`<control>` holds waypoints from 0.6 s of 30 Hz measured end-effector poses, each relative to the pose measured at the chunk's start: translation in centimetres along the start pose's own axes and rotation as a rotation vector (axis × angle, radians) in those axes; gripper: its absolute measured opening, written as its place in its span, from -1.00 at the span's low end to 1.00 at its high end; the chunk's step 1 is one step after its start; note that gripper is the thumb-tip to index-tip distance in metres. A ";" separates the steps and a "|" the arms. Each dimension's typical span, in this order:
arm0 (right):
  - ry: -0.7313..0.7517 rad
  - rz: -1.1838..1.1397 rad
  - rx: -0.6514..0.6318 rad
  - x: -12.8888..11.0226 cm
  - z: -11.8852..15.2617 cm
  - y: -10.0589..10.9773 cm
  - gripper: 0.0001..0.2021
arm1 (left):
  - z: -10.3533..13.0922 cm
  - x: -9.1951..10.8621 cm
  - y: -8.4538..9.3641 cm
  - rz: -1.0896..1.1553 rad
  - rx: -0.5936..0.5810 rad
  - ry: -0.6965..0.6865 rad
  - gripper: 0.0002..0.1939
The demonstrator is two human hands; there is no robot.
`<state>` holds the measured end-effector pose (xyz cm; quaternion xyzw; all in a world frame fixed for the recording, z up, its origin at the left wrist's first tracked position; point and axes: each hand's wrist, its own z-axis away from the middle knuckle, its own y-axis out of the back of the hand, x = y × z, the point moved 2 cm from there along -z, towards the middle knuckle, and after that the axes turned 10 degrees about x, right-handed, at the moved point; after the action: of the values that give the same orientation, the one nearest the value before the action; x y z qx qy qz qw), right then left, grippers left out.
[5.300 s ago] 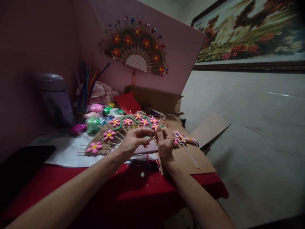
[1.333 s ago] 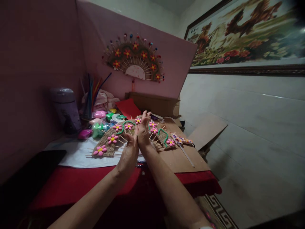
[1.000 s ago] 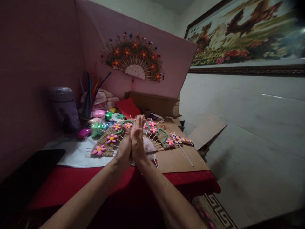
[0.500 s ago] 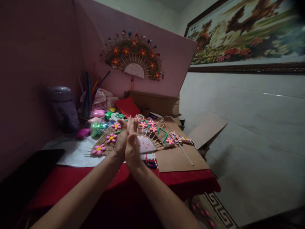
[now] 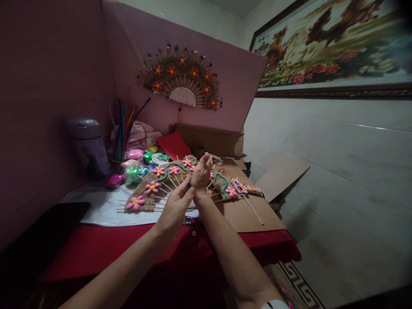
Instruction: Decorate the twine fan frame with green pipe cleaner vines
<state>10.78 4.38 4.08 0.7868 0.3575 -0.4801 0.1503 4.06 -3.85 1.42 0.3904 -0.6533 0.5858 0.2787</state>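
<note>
My left hand point(image 5: 178, 198) pinches a small dark green bit of modelling clay point(image 5: 189, 183) at its fingertips, partly hidden by the fingers. My right hand point(image 5: 202, 175) is raised against those fingertips, its own fingers stretched upward and the palm turned to the left. Behind both hands lies a fan of twine and thin sticks point(image 5: 144, 193), with pink clay flowers point(image 5: 152, 187) that have yellow centres. Wavy green clay strips point(image 5: 222, 177) run along the fan's band. My hands cover part of its middle.
Bags of coloured clay point(image 5: 131, 175) and a lidded bottle point(image 5: 90, 148) stand at the left. A knife-like blade point(image 5: 254, 210) with a patterned handle rests on cardboard point(image 5: 236, 219) at the right. A finished fan point(image 5: 183, 77) hangs on the pink board behind.
My palms, pressed together before, have come apart. My left hand has dropped into a pinch at the fingertips, while my right hand has shifted right. The view has moved slightly.
</note>
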 end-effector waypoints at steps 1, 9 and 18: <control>0.003 0.001 0.041 -0.1 -0.2 0.1 -0.15 | -0.1 0.0 0.1 0.011 0.011 0.010 -0.55; -0.232 -0.357 0.006 -0.8 -1.4 1.5 -0.38 | -1.8 3.0 0.0 0.032 0.085 0.116 -0.72; -0.196 -0.417 -0.502 -1.5 1.4 4.6 -0.68 | -3.0 4.6 0.5 -0.041 0.032 0.158 -0.60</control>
<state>12.66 -0.26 4.25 0.5854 0.6014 -0.4709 0.2717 0.86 -1.75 5.44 0.3606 -0.6116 0.6193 0.3352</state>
